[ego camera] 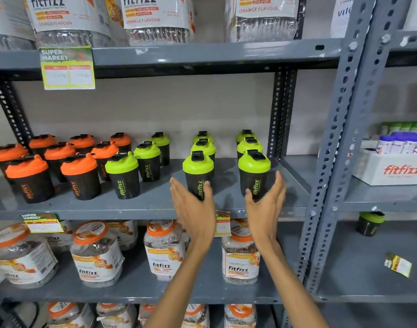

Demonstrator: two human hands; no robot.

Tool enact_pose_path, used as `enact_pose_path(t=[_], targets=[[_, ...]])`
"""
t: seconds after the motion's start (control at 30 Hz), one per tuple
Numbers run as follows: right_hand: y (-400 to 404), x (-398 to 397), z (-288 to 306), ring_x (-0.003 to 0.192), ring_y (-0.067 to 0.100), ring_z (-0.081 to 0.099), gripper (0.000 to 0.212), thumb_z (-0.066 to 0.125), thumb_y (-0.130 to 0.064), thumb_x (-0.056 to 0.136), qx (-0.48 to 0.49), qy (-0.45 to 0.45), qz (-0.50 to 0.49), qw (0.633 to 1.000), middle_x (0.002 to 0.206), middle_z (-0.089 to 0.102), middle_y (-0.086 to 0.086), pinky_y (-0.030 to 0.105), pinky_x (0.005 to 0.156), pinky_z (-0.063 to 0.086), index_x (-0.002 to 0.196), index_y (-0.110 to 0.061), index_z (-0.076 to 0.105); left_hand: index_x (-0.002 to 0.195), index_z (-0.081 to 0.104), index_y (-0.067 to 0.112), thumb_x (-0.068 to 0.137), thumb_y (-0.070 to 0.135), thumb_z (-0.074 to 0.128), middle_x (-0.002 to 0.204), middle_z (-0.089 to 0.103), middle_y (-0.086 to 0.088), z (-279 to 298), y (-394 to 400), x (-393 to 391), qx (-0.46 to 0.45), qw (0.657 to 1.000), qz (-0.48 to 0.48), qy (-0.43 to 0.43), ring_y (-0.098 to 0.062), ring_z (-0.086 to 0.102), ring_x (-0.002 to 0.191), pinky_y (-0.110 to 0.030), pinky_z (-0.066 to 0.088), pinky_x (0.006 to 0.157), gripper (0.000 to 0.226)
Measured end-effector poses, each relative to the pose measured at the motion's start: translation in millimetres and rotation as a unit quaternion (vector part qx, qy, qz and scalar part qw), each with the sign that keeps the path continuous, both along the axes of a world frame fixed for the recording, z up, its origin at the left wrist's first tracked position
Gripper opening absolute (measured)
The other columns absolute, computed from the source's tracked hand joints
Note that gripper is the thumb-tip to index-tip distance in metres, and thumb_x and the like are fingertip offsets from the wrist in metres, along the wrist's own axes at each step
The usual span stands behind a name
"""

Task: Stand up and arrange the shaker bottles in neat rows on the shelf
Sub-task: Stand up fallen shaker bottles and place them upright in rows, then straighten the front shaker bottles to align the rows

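Black shaker bottles stand upright in rows on the grey middle shelf point(155, 204). Several orange-lidded ones point(81, 176) fill the left. Green-lidded ones form three rows: one beside the orange point(123, 175), one in the middle point(198, 170), one at the right point(254, 170). My left hand point(193, 209) is open, palm facing right, just in front of the middle row's front bottle. My right hand point(265, 204) is open, palm facing left, at the right row's front bottle, fingers along its right side. Neither hand holds anything.
A perforated grey upright point(340, 138) bounds the shelf on the right. One more green-lidded shaker point(370, 223) stands on the neighbouring rack's lower shelf. Large fitfizz jars point(97, 252) fill the shelf below and above. A white fitfizz box point(392, 169) sits at right.
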State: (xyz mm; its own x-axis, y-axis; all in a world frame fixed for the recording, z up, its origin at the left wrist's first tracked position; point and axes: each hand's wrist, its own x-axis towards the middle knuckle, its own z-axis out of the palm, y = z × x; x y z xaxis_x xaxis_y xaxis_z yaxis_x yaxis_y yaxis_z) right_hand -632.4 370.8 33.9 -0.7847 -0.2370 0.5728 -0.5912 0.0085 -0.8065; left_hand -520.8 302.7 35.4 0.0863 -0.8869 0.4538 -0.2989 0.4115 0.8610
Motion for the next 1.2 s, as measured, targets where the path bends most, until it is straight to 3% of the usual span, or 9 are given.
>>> enact_pose_path(t=[0.17,0.3,0.5,0.77,1.2], targets=[[-31,5,8,0.150,0.032,0.015,0.101,0.075,-0.017,0.084,0.049,-0.043,0.023,0.998,0.162,0.016,0.020,0.041,0.121,0.021,0.154,0.000,0.004,0.156,0.004,-0.002,0.082,0.045,0.076,0.165,0.014,-0.019,12,-5,-44,0.066,0.998,0.013,0.022,-0.032,0.013,0.153,-0.044,0.015,0.124,0.113],[-41,-1,9,0.147,0.036,0.024,0.097,0.074,-0.009,0.083,0.061,-0.048,0.001,0.997,0.158,0.024,0.024,0.047,0.117,0.031,0.152,0.004,0.008,0.154,0.012,-0.003,0.082,0.027,0.080,0.161,0.024,-0.021,12,-17,-50,0.072,0.997,0.026,0.025,-0.036,0.024,0.149,-0.046,0.023,0.122,0.105],[-42,-11,7,0.136,0.039,0.039,0.092,0.076,-0.006,0.079,0.062,-0.052,-0.005,0.997,0.146,0.038,0.024,0.047,0.110,0.040,0.150,0.003,0.018,0.153,0.020,0.001,0.086,0.017,0.076,0.153,0.039,-0.019,-1,-28,-45,0.039,0.999,0.002,0.029,-0.038,0.037,0.141,-0.052,0.038,0.111,0.089],[-30,-15,7,0.133,0.039,0.040,0.092,0.086,-0.010,0.069,0.030,-0.050,-0.026,0.998,0.140,0.044,0.024,0.045,0.109,0.038,0.142,0.003,0.031,0.150,0.027,0.003,0.085,0.017,0.076,0.148,0.045,-0.017,0,-24,-45,0.022,0.998,-0.046,0.038,-0.035,0.042,0.137,-0.051,0.040,0.110,0.083],[-24,-20,4,0.124,0.042,0.045,0.093,0.089,-0.015,0.066,0.058,-0.022,-0.016,0.998,0.134,0.046,0.025,0.047,0.102,0.043,0.138,0.005,0.033,0.151,0.027,0.006,0.084,0.017,0.077,0.148,0.046,-0.016,-2,-17,-48,0.027,0.997,-0.032,0.060,-0.033,0.043,0.136,-0.050,0.042,0.109,0.084]])
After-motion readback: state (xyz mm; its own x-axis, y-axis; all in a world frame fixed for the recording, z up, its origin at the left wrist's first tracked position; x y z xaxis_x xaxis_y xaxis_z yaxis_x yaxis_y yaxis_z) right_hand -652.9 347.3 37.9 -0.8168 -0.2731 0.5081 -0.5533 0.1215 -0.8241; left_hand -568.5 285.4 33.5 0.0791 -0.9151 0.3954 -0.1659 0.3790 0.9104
